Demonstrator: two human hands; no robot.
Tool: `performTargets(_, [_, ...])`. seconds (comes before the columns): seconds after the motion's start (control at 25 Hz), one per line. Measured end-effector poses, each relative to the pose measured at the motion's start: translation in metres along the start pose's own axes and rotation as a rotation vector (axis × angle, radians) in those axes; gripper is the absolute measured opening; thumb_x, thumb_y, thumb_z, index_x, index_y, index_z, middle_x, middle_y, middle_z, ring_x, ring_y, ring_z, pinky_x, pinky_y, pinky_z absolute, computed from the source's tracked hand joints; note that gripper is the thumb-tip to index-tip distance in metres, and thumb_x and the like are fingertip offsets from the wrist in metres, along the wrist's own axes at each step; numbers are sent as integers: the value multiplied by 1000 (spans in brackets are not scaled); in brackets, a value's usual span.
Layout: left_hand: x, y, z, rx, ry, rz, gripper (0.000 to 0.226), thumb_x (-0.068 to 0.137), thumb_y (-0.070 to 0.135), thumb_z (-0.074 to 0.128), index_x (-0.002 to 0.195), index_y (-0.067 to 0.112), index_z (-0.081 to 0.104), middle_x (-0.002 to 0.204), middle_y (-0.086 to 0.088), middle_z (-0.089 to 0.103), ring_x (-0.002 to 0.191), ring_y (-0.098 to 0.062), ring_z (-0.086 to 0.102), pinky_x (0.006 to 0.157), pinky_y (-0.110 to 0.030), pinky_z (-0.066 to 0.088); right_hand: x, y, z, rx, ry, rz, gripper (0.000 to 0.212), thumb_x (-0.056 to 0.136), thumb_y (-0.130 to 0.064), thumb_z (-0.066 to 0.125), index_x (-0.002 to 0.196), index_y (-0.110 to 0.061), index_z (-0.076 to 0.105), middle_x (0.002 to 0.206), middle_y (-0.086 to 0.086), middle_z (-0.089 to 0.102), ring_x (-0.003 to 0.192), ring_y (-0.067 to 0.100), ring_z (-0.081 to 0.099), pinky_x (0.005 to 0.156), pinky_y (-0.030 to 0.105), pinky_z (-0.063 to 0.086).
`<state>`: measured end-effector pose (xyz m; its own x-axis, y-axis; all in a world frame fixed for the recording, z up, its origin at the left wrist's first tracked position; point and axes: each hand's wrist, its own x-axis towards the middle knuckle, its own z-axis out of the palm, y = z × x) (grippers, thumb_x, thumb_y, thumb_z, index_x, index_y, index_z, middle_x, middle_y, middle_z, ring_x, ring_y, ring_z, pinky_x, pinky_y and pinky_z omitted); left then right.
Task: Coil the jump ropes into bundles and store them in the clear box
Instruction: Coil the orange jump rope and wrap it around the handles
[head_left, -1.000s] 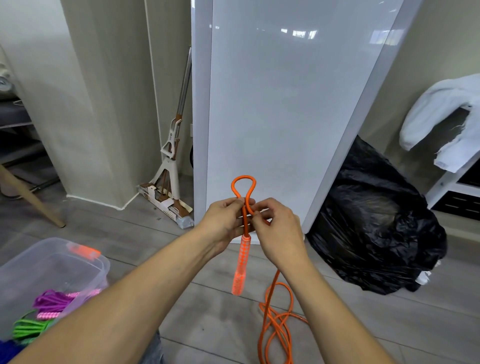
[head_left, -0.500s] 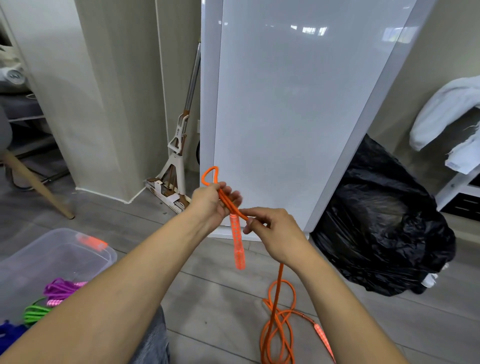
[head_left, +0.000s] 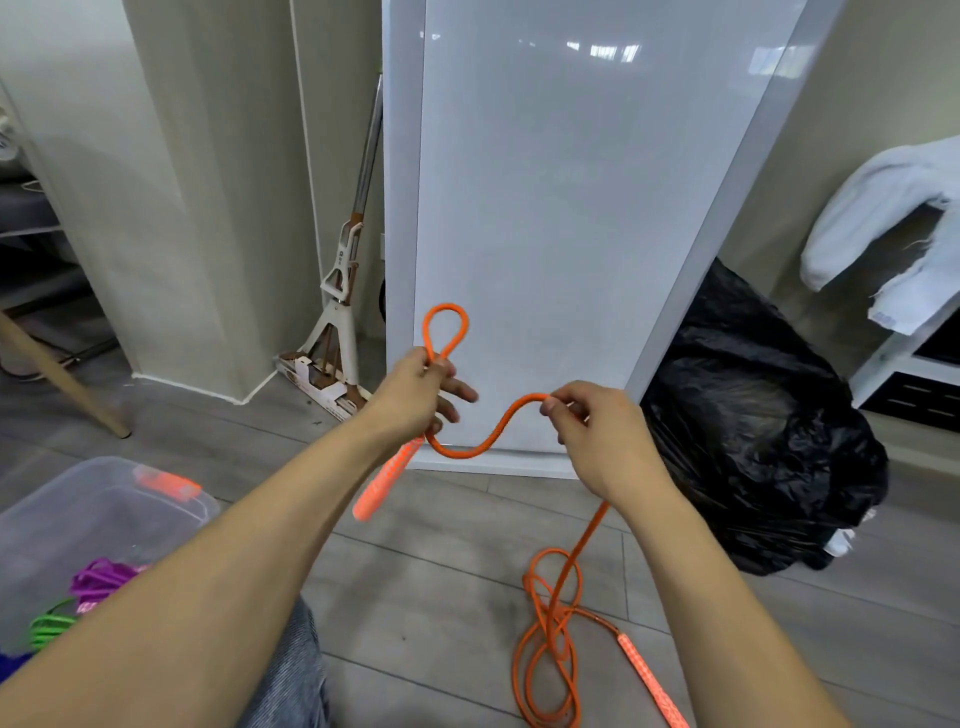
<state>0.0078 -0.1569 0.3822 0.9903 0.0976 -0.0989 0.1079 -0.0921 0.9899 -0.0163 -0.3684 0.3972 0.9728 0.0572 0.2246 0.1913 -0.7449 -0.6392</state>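
Coiling of the orange jump rope (head_left: 460, 455) looks barely begun. One small loop (head_left: 447, 307) stands above the left hand (head_left: 415, 395), whose fingers grip its neck, and a handle (head_left: 387, 480) hangs below them. The right hand (head_left: 608, 441) pinches the rope nearby; the rest lies heaped on the floor (head_left: 441, 597) beneath. The next move probably means feeding another loop leftward. The clear box (head_left: 78, 519) waits below-left of the left fingers.

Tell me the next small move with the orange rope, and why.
Probably bring the right hand across to the left hand, laying the pinched stretch of orange jump rope in as a second loop. The left hand grips only one loop, and most of the rope lies loose on the floor.
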Motion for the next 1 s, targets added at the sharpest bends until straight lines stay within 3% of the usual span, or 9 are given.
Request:
performTargets(0.08, [-14, 5, 13, 84, -137, 36, 19, 107, 22, 34, 101, 11, 49, 87, 2, 77, 70, -19, 62, 52, -28, 41, -3, -9, 8, 55, 5, -9, 17, 98, -34, 58, 93, -25, 71, 71, -5, 67, 73, 16, 65, 66, 34, 54])
performTargets(0.16, [-24, 8, 24, 124, -195, 60, 21, 107, 23, 36, 106, 9, 52, 76, 8, 73, 68, -14, 58, 54, -27, 41, -5, -14, 16, 97, 23, -8, 17, 99, -32, 56, 94, -25, 71, 72, -10, 67, 75, 11, 66, 67, 33, 53])
performTargets(0.28, [-31, 8, 36, 163, -240, 63, 23, 107, 26, 37, 109, 11, 55, 74, 5, 69, 61, -9, 50, 57, -25, 40, -5, -15, 21, 126, 106, -5, 16, 99, -31, 56, 94, -26, 70, 74, -10, 67, 75, 10, 65, 66, 33, 51])
performTargets(0.52, [-34, 6, 33, 197, -427, 43, 28, 106, 26, 38, 104, 10, 62, 74, -2, 66, 68, -14, 56, 58, -25, 42, -8, -13, 18, 104, 134, -17, 15, 97, -32, 58, 90, -26, 70, 74, -12, 67, 73, 6, 62, 67, 30, 49])
performTargets(0.64, [-33, 7, 24, 139, -485, -26, 25, 107, 21, 39, 105, 5, 58, 72, -7, 63, 86, -25, 71, 77, -34, 56, -9, -13, 18, 73, 113, -11, 16, 95, -38, 61, 93, -26, 71, 78, -10, 67, 75, 7, 61, 69, 31, 51])
performTargets(0.72, [-32, 6, 25, -39, -502, -99, 20, 107, 17, 39, 105, 3, 54, 70, -7, 57, 79, -29, 72, 85, -44, 58, -8, -12, 19, 68, 99, -1, 19, 96, -40, 60, 95, -25, 71, 78, -9, 66, 74, 8, 60, 68, 32, 50])
performTargets(0.8, [-30, 5, 27, -126, -508, -162, 16, 106, 15, 39, 102, 6, 51, 65, -2, 46, 55, -18, 56, 67, -40, 58, -6, -11, 21, 48, 71, -21, 18, 100, -35, 55, 98, -26, 69, 76, -9, 63, 71, 9, 58, 64, 29, 45])
performTargets(0.88, [-26, 1, 25, -22, -444, -159, 16, 105, 17, 37, 98, 9, 49, 64, 0, 38, 47, -12, 36, 49, -29, 43, -5, -9, 22, -17, -4, -66, 20, 103, -29, 47, 107, -26, 66, 79, -10, 62, 74, 10, 56, 63, 27, 42])
performTargets(1.0, [-19, -1, 23, 97, -234, -115, 18, 105, 18, 34, 96, 11, 49, 69, -3, 39, 48, -13, 32, 46, -27, 34, -3, -1, 16, -159, -85, -68, 24, 104, -31, 44, 107, -22, 66, 85, -5, 63, 77, 17, 57, 65, 34, 46])
